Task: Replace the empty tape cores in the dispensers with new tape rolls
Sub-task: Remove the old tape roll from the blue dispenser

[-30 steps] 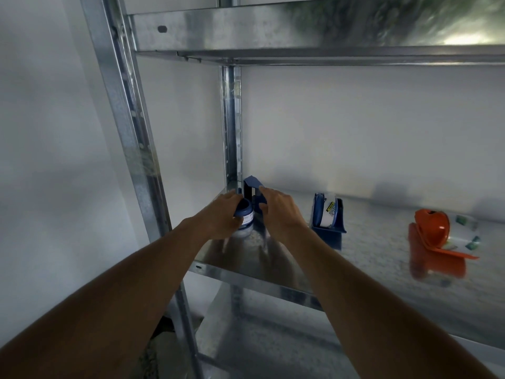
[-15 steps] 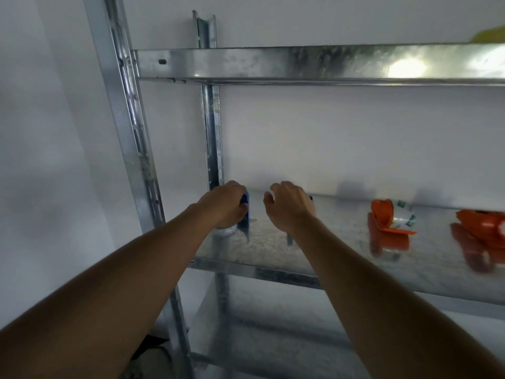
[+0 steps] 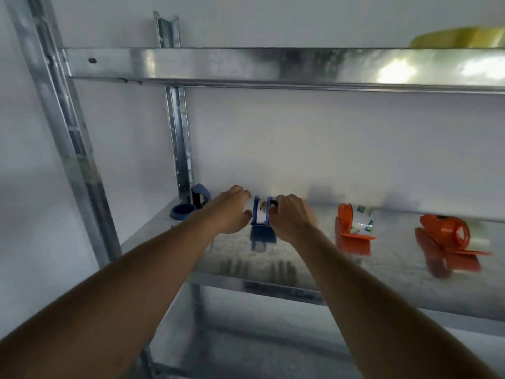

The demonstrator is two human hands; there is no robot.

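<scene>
A blue tape dispenser [image 3: 261, 225] with a white roll in it stands on the middle metal shelf [image 3: 300, 258]. My left hand [image 3: 229, 212] is at its left side, thumb against the wall and fingers loosely extended. On its right side my right hand [image 3: 293, 218] curls its fingers round the wall. At the shelf's left end stands a second blue dispenser [image 3: 200, 195], with a blue ring-shaped core [image 3: 182, 212] lying in front of it. The picture is somewhat blurred.
Two orange dispensers [image 3: 352, 225] [image 3: 448, 231] with rolls stand further right on the same shelf. A yellow tape roll [image 3: 459, 37] lies on the upper shelf [image 3: 273, 65]. Steel uprights [image 3: 68, 138] frame the left side; a white wall is behind.
Both hands moved right from the leftmost blue dispenser to the second one. My left hand let go of the blue core, which now lies on the shelf. The camera tilted up.
</scene>
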